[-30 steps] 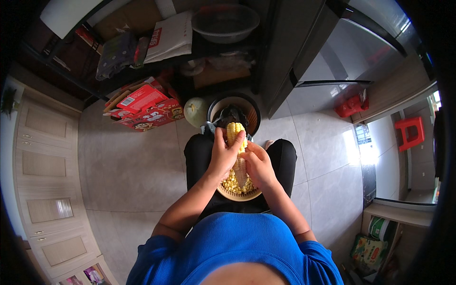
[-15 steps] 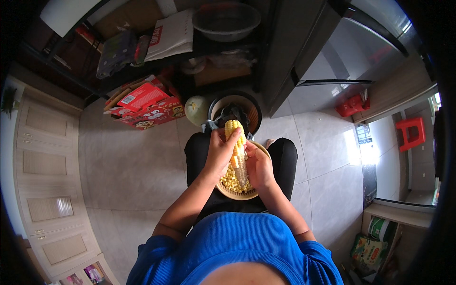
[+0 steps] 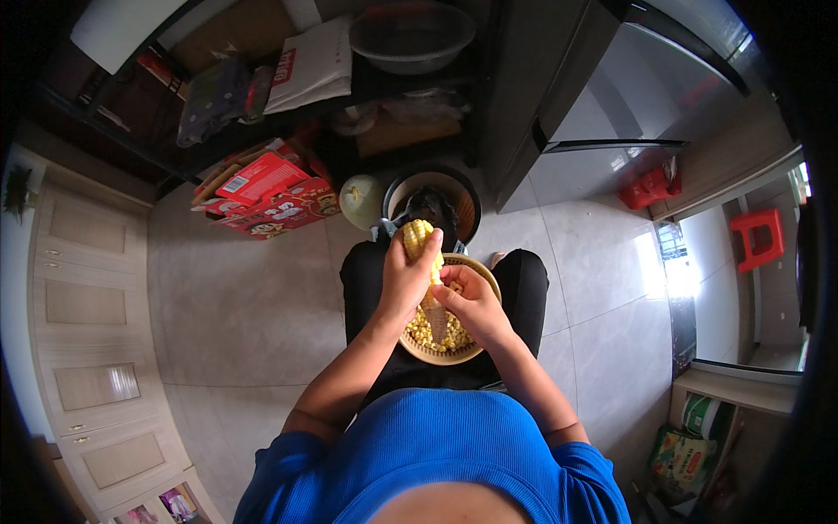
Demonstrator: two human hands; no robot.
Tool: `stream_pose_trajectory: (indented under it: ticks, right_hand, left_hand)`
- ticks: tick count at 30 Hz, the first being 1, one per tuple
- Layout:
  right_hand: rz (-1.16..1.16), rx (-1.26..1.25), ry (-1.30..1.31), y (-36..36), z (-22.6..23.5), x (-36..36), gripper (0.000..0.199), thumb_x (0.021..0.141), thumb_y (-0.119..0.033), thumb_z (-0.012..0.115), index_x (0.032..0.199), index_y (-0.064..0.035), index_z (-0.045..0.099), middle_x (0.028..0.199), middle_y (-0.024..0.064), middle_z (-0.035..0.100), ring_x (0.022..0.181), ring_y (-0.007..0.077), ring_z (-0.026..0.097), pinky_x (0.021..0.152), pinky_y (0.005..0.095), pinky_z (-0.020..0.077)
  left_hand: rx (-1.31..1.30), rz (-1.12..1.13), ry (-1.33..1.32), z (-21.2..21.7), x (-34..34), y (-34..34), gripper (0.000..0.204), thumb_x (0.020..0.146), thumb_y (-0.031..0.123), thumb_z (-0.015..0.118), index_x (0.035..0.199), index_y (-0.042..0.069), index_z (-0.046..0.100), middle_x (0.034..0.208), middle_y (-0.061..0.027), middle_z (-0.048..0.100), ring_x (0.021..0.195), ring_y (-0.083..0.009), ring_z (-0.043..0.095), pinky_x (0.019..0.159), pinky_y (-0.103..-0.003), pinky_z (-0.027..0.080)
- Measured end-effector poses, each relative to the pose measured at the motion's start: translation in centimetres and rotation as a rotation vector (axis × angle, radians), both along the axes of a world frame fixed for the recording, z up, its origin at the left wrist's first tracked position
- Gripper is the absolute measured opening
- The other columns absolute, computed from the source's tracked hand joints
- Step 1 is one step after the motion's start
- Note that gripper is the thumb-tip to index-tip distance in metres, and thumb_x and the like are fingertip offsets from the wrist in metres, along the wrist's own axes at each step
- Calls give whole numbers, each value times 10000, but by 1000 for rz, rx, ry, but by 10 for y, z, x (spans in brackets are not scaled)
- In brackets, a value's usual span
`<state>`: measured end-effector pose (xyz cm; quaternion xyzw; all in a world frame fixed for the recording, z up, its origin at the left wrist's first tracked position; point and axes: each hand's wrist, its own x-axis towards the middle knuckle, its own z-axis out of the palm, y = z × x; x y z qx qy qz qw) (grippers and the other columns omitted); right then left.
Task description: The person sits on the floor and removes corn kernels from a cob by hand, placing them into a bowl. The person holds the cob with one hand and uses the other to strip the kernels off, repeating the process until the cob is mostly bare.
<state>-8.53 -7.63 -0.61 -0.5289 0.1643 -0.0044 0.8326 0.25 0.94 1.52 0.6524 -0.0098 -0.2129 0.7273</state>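
A corn cob [image 3: 418,234] is held over a tan basket [image 3: 491,272] that rests between my legs. Yellow kernels cover the cob's far end, while its near end is stripped bare and points down toward me. Wrapped round the upper part from the left is my left hand [image 3: 405,281], closed on the cob. On the other side my right hand [image 3: 476,306] is closed too, its thumb and fingers pressed against the cob's right side where kernels meet the bare part. Loose corn kernels [image 3: 452,339] lie in the basket.
Just beyond the basket stands a dark-lined bin [image 3: 470,205], with a pale green round melon or gourd [image 3: 360,203] beside it. A red carton [image 3: 284,205] sits to the left, under a dark shelf. A grey refrigerator [image 3: 611,105] rises at the far right.
The cob has tilted, and less of its kernelled side shows. My right hand's fingers have curled in, with the thumb now over the cob's side. My left hand stays round the cob.
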Motion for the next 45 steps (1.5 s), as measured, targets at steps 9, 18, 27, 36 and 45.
stream_pose_trajectory:
  ticks: [9, 18, 27, 36, 45]
  right_hand:
    - [-6, 61, 70, 1, 8, -2, 235, 803, -87, 592, 998, 9, 502, 916, 39, 542, 834, 80, 512, 719, 204, 426]
    - [41, -131, 56, -3, 12, 3, 218, 820, -116, 571, 985, 13, 512, 885, 42, 554, 799, 72, 505, 705, 209, 425]
    - [12, -71, 3, -2, 5, 1, 215, 840, -124, 566, 997, 10, 504, 850, 19, 538, 762, 65, 496, 669, 200, 415]
    - [159, -922, 1, -13, -61, -14, 134, 807, -93, 534, 856, 22, 582, 886, 193, 579, 847, 335, 562, 746, 358, 448]
    - [-13, -42, -171, -5, 5, 0, 385, 826, -15, 536, 1183, 6, 393, 1149, 104, 482, 1093, 177, 474, 927, 288, 385]
  left_hand:
    - [-121, 11, 132, 6, 3, 2, 339, 817, 274, 637, 1010, 29, 502, 858, -29, 542, 742, -87, 533, 633, -228, 453]
    - [54, -37, -90, -3, 0, -1, 371, 816, 277, 633, 1042, 12, 506, 923, -60, 560, 801, -116, 549, 682, -244, 457]
    - [-6, -63, -4, -1, 2, 2, 337, 826, 277, 624, 1022, 26, 517, 895, -30, 561, 773, -88, 538, 652, -223, 451]
    - [-257, -91, 274, -1, 8, 10, 304, 832, 343, 593, 1011, 118, 494, 810, 5, 505, 673, -79, 524, 585, -247, 471]
    - [-126, -57, 19, -8, 1, 4, 335, 876, 324, 543, 1047, 45, 473, 901, -27, 521, 791, -72, 507, 686, -209, 433]
